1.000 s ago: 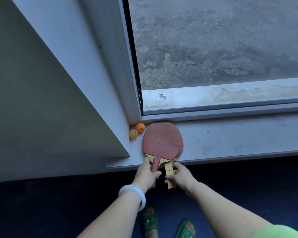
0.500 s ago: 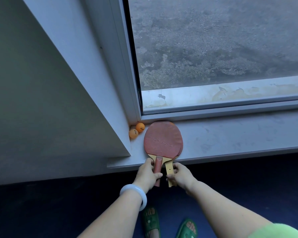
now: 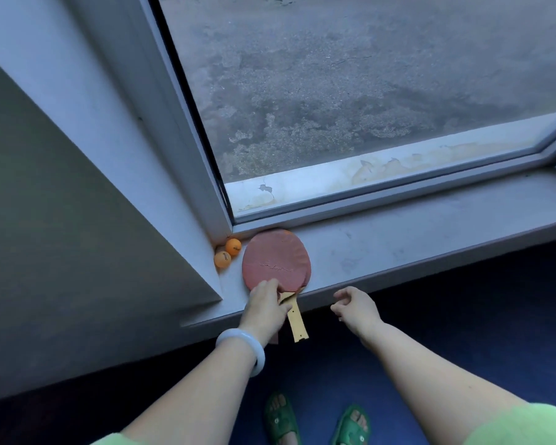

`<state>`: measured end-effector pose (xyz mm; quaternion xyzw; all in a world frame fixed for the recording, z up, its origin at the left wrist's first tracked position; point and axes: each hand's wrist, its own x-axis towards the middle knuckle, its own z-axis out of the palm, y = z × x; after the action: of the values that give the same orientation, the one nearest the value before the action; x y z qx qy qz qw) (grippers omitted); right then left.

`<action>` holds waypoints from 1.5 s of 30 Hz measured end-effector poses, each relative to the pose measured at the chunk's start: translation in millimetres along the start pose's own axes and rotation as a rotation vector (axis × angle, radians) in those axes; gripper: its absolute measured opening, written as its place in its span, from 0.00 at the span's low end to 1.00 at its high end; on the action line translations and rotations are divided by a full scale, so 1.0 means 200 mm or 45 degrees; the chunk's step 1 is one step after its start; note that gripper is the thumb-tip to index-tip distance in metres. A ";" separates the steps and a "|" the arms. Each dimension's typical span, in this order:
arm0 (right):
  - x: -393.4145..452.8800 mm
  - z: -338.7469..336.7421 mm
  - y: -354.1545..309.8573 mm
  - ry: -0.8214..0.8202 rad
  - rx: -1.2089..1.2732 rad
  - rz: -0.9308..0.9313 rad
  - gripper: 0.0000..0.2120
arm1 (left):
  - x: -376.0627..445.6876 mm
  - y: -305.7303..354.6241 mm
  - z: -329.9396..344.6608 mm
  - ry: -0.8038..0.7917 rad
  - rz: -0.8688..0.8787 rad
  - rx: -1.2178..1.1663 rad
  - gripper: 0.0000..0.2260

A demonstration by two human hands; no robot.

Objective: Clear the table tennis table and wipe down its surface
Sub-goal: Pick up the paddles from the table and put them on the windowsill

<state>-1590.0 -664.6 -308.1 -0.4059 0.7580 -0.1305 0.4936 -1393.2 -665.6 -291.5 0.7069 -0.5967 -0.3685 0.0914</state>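
Two paddles (image 3: 276, 260) sit stacked on the grey window sill (image 3: 382, 248), red faces up, just below centre of the frame. Their blades reach back almost to the window frame (image 3: 350, 207), and the handles stick out over the sill's front edge toward the bottom of the frame, so the long axis runs roughly front to back, tilted a little to the right at the handle end. You can see the tan handle (image 3: 297, 321) clearly; the other one is mostly hidden under the left hand (image 3: 265, 305).

That left hand, with a pale bangle (image 3: 243, 348) on the wrist, rests on the lower edge of the top blade, fingers laid over the neck; can't tell if it's actually gripping. The right hand (image 3: 355, 306) hangs loose just past the sill edge, fingers lightly curled, holding nothing, well clear of the paddles.

Two orange balls (image 3: 228, 252) are tucked into the corner where the sill meets the wall, just left of the blades. To the right of the paddles, the sill is bare, dusty surface. Below are dark blue floor (image 3: 463, 316) and green slippers (image 3: 318, 423).
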 end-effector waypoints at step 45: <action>-2.66 -1.82 2.29 1.983 1.154 1.247 0.26 | -2.44 3.13 2.37 -1.424 2.613 0.996 0.28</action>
<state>-2027.1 -51.2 -66.7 0.3700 0.8302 -0.4160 -0.0294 -2186.0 -243.9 -72.7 -0.3644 -0.9028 -0.1745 -0.1474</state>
